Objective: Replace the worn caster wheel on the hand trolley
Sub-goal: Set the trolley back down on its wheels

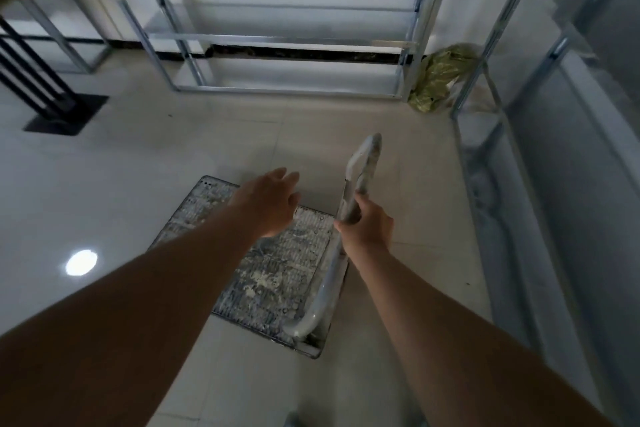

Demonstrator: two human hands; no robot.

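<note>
Down on the pale tiled floor (pixel 121 184), the hand trolley (pixel 263 267) is lying flat, its paint-spattered deck facing up. The person's right hand (pixel 367 229) is gripping the trolley's white handle bar (pixel 356 177), fingers curled round it. The left hand (pixel 270 201) is hovering above the deck, fingers relaxed, holding nothing. Metal shelving (pixel 277 28) is standing behind.

both bare forearms reach forward and down. the left hand (pixel 268 203) hovers palm down, fingers loosely spread and holding nothing. just to its right, the right hand (pixel 367 227) is curled in a fist-like grip around the trolley handle (pixel 360 177).
</note>
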